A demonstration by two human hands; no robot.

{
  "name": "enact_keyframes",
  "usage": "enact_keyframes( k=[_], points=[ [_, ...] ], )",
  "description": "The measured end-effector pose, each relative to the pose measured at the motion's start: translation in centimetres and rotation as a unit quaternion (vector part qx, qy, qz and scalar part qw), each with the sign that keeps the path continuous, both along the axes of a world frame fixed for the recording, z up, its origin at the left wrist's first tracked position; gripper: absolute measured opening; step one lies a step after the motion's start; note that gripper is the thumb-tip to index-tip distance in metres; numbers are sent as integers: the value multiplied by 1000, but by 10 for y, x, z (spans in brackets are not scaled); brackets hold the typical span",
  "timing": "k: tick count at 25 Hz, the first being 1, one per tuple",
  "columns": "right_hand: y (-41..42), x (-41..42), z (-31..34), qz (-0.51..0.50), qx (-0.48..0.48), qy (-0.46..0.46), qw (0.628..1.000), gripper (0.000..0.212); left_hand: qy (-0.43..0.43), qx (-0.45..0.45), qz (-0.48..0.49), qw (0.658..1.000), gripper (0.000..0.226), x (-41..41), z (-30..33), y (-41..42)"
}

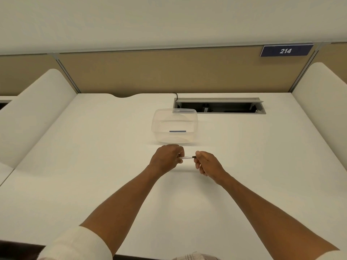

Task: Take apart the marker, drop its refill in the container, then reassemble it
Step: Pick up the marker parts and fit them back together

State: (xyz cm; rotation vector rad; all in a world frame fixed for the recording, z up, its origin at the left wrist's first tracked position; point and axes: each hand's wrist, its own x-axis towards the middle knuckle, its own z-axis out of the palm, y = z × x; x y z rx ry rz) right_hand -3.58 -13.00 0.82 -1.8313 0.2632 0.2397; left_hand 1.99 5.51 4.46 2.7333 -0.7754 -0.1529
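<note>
A thin white marker point(186, 157) with a dark band at its right end is held level above the white desk. My left hand point(166, 159) is closed around its left end. The fingertips of my right hand point(205, 163) pinch its dark right end. Only the short middle stretch of the marker shows between the two hands. Just beyond my hands stands a clear plastic container point(174, 126), open at the top, with a slim blue refill point(177, 131) lying inside on its bottom.
The white desk point(105, 151) is bounded by rounded white side dividers and a tan back panel. An open cable tray point(219, 106) is recessed into the desk behind the container. A blue sign point(286, 51) reading 214 hangs on the panel.
</note>
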Motion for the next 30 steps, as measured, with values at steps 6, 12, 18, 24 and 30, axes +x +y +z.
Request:
enact_keyframes(
  k=[6, 12, 18, 24, 30],
  points=[
    [-5, 1, -3, 45, -126, -73, 988, 21, 10, 1, -6, 1000, 13, -1, 1, -2],
    [0, 3, -4, 48, -155, -44, 986, 36, 13, -4, -20, 1000, 12, -4, 1, -6],
    [-4, 0, -7, 16, -71, -50, 996, 28, 9, 3, -8, 1000, 12, 0, 0, -5],
    [1, 3, -8, 22, -164, -86, 982, 36, -5, -10, -12, 1000, 12, -1, -1, -5],
    [5, 3, -5, -23, -24, 12, 999, 46, -6, -6, -14, 1000, 13, -1, -2, -5]
  ],
)
